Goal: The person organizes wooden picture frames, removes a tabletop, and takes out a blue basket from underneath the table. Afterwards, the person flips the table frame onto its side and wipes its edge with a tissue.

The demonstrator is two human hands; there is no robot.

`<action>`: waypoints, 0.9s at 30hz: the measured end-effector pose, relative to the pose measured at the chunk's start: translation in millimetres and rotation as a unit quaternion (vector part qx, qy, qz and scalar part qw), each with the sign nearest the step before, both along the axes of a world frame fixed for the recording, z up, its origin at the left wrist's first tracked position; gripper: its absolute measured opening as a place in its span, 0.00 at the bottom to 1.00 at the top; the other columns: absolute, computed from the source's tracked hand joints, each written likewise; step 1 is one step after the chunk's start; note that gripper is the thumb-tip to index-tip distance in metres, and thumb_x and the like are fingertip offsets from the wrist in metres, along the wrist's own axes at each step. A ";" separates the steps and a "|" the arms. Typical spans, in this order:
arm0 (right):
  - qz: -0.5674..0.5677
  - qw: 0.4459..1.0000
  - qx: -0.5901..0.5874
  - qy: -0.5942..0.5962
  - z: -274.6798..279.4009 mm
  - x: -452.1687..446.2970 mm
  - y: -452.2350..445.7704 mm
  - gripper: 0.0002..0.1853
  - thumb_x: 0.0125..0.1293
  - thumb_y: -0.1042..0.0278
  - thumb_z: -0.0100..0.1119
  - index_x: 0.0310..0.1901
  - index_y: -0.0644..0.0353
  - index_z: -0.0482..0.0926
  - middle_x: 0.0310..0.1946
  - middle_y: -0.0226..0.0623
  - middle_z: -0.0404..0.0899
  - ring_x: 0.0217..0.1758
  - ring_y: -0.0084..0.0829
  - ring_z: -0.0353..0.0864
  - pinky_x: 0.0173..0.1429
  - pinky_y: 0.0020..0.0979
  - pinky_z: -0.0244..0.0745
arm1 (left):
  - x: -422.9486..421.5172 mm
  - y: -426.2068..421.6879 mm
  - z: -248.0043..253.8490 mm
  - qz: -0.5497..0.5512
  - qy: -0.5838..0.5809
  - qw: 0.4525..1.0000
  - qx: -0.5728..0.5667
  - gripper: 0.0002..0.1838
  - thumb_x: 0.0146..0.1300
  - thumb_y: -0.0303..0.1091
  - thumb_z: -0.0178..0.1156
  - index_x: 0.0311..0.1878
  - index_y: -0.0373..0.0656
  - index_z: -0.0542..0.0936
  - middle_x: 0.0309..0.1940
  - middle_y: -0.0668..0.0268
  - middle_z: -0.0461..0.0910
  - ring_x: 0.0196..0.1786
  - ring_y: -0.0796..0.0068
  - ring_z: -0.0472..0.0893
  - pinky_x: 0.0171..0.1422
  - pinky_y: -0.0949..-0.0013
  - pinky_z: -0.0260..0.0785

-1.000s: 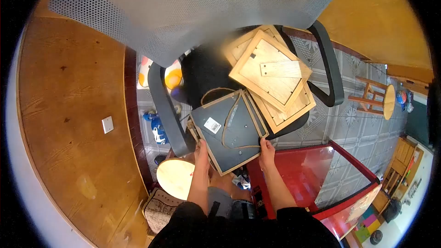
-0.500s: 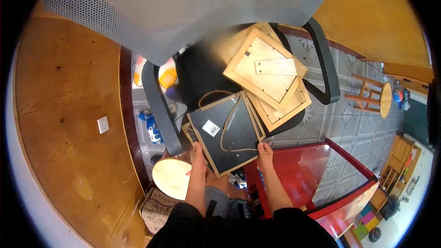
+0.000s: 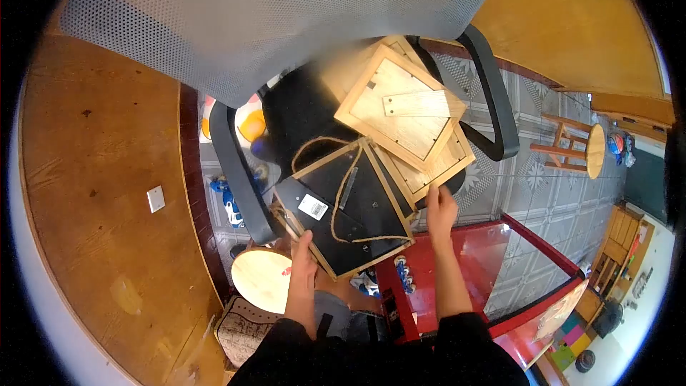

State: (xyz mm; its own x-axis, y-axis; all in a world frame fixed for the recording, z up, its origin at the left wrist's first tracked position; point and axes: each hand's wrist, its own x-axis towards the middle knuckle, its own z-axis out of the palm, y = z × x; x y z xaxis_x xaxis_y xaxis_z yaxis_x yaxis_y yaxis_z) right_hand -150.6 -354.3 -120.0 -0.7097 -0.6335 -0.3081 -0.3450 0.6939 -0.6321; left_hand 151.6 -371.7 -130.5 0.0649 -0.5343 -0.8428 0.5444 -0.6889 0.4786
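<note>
A black-backed picture frame [image 3: 364,209] with a twine cord [image 3: 334,218] and a white barcode label [image 3: 313,206] lies tilted on the front of a black chair seat [image 3: 289,111]. My left hand [image 3: 303,268] grips its lower left side, where another frame edge shows underneath. My right hand [image 3: 441,216] is closed at the lower edge of a light wooden picture frame [image 3: 451,159], thumb against the rim; its other fingers are partly hidden. Over that frame lies another light wooden frame [image 3: 400,118], back side up, with a stand leg [image 3: 418,104].
The chair has a grey mesh back [image 3: 286,14] and black armrests [image 3: 493,100]. A red glass-panelled cabinet [image 3: 514,225] stands at the right, a round stool [image 3: 261,279] at lower left. Farther right is a wooden stool [image 3: 594,150]. A wooden wall panel [image 3: 107,171] bounds the left.
My right hand has let go of the black-backed frame's right corner and moved up right to the light wooden frame. The black-backed frame has turned slightly, still in my left hand.
</note>
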 end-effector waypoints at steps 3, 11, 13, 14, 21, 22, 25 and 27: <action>-0.024 0.997 0.046 0.061 -5.2 -18.8 -61.8 0.25 0.60 0.46 0.51 0.44 0.63 0.69 0.27 0.47 0.78 0.31 0.47 0.78 0.35 0.40 0.71 | -4.1 -7.5 -0.1 0.001 -0.003 1.000 0.017 0.25 0.56 0.26 0.56 0.57 0.36 0.65 0.48 0.57 0.72 0.49 0.63 0.74 0.54 0.62 0.70; -0.029 0.983 0.118 0.137 -41.7 -44.8 -106.7 0.24 0.65 0.51 0.42 0.43 0.71 0.63 0.26 0.62 0.76 0.32 0.58 0.76 0.39 0.49 0.70 | -14.5 -22.5 -23.4 -0.022 -0.004 0.999 -0.027 0.30 0.55 0.39 0.58 0.60 0.40 0.63 0.53 0.60 0.69 0.55 0.63 0.70 0.57 0.59 0.65; -0.023 0.982 0.115 0.148 -38.8 -42.9 -108.3 0.21 0.66 0.53 0.40 0.39 0.69 0.63 0.26 0.62 0.75 0.31 0.59 0.76 0.37 0.50 0.70 | -16.0 -23.6 -30.1 0.008 0.009 1.000 -0.020 0.28 0.56 0.36 0.57 0.59 0.38 0.63 0.52 0.59 0.70 0.53 0.63 0.71 0.57 0.60 0.66; -0.028 0.982 0.112 0.147 -40.3 -43.2 -108.3 0.20 0.66 0.53 0.40 0.39 0.69 0.63 0.26 0.62 0.75 0.31 0.59 0.76 0.36 0.50 0.70 | -18.3 -26.0 -31.0 0.037 0.022 0.999 -0.015 0.26 0.57 0.33 0.57 0.59 0.36 0.64 0.51 0.58 0.70 0.52 0.63 0.72 0.57 0.61 0.67; -0.028 0.980 0.119 0.157 -42.0 -42.8 -106.8 0.19 0.66 0.54 0.41 0.39 0.67 0.62 0.26 0.62 0.75 0.30 0.58 0.76 0.35 0.50 0.69 | -22.7 -32.4 -41.5 0.077 0.031 0.995 0.050 0.29 0.57 0.38 0.57 0.59 0.38 0.63 0.53 0.58 0.70 0.54 0.60 0.71 0.58 0.58 0.65; -0.026 0.980 0.121 0.157 -41.9 -42.2 -106.7 0.19 0.66 0.54 0.41 0.39 0.67 0.62 0.26 0.62 0.75 0.30 0.58 0.76 0.35 0.50 0.69 | -14.9 -28.5 -51.4 0.067 0.032 0.997 0.037 0.29 0.56 0.39 0.57 0.60 0.38 0.63 0.53 0.58 0.70 0.54 0.60 0.71 0.59 0.57 0.65; -0.027 0.979 0.110 0.168 -38.6 -41.1 -107.1 0.19 0.66 0.54 0.41 0.39 0.67 0.62 0.26 0.61 0.75 0.30 0.57 0.76 0.35 0.50 0.69 | -5.5 -22.9 -60.1 0.062 0.042 0.997 0.026 0.31 0.55 0.39 0.59 0.60 0.39 0.63 0.53 0.58 0.69 0.54 0.61 0.71 0.59 0.58 0.65; -0.031 0.979 0.078 0.185 -34.8 -42.3 -112.8 0.19 0.65 0.54 0.42 0.40 0.66 0.62 0.26 0.61 0.75 0.30 0.57 0.76 0.35 0.50 0.69 | -2.0 -23.4 -58.6 0.062 0.004 0.997 0.049 0.31 0.53 0.38 0.62 0.59 0.39 0.64 0.53 0.59 0.70 0.54 0.62 0.71 0.59 0.59 0.65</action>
